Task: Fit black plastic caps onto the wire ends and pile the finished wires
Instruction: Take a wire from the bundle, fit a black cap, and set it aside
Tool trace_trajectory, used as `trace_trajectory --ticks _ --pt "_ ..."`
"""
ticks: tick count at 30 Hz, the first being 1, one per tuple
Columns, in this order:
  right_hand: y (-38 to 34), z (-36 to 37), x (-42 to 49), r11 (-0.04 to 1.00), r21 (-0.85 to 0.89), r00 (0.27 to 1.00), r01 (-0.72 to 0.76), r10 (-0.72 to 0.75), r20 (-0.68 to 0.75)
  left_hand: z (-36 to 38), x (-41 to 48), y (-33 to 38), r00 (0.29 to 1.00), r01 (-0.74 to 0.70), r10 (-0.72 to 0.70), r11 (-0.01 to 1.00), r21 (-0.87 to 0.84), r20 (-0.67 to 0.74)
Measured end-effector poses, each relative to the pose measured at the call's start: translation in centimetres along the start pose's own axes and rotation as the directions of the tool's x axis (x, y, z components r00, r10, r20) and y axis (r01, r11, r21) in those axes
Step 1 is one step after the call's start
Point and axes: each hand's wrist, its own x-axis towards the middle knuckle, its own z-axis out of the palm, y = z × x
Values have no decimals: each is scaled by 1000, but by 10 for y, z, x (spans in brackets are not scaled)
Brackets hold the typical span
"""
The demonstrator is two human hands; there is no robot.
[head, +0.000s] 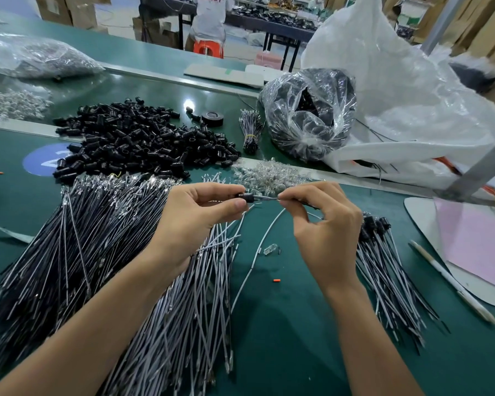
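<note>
Left hand [200, 215]: fingers [236, 205] pinch a black cap [248, 198] above the surface [297, 324]. Right hand [326, 224] pinches the wire [265, 198] just behind its tip, at the cap's mouth. Assessment: the cap is light and rigid; the wire is thin and limp, so grip it near the end. The finished wires [383, 275] lie to the right.

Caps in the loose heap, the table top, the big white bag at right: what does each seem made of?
The caps look like black moulded plastic, semi-gloss, with small highlights on their rims. The table top looks like a dull green mat, perhaps rubber or vinyl, and shows only soft glare. The bag looks like thin translucent plastic film, crinkled and shiny.
</note>
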Motion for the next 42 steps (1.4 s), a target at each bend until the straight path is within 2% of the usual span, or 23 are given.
trace_trajectory --ticks 16,31,36,42 --pt "4 -4 3 999 29 998 -40 42 -46 1 -1 2 1000 -3 2 1000 -23 -15" --pt "-7 7 -4 999 50 993 -10 4 115 6 -4 -4 999 -21 20 1000 22 46" --pt "-7 6 -3 993 86 985 -75 60 161 7 -3 -3 999 1 2 998 -60 49" --pt "-6 10 -4 983 98 950 -154 120 288 8 -4 -4 996 -87 86 995 41 40"
